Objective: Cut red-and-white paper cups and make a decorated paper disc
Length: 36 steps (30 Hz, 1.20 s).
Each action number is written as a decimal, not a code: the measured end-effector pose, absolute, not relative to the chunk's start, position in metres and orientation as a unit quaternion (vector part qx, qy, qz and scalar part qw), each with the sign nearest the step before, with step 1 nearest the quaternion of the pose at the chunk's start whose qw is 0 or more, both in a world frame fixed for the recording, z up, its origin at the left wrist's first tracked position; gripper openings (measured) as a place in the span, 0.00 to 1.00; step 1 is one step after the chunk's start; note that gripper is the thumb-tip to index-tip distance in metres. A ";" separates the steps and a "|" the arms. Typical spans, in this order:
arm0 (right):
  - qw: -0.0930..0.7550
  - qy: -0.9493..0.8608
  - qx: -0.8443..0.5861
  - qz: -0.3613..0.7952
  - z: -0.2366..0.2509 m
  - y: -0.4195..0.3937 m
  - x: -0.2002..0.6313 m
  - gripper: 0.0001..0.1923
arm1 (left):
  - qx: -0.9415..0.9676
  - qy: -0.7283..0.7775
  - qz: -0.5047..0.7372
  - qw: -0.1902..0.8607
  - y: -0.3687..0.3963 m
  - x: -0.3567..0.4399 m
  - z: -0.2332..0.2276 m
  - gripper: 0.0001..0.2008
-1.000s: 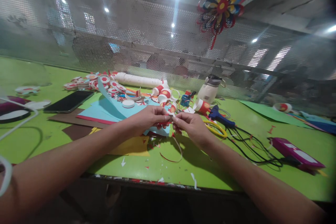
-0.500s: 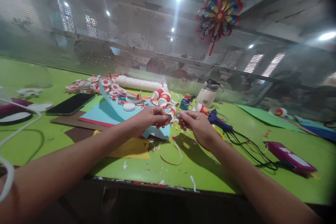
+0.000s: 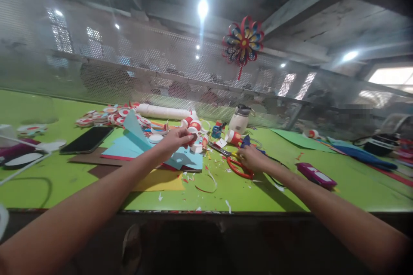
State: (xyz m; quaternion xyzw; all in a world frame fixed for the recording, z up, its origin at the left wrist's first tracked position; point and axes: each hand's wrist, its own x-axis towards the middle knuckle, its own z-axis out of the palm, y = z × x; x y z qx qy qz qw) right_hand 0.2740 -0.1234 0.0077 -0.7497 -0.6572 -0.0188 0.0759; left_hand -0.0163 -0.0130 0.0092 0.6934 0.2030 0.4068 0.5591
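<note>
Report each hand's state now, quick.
Left hand: fingers pinched shut on a small red and white paper piece.
Right hand: on the scissors; grip cannot be told.

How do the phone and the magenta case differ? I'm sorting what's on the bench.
The phone is black, left of the left hand; the magenta case lies right of the right hand. The phone rests partly on brown paper; the case lies on the bare green table. Both lie flat, untouched.
</note>
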 end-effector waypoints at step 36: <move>0.073 -0.704 -0.700 0.095 0.014 -0.126 0.292 0.20 | 0.495 0.206 0.440 0.720 -0.042 -0.022 0.028 0.10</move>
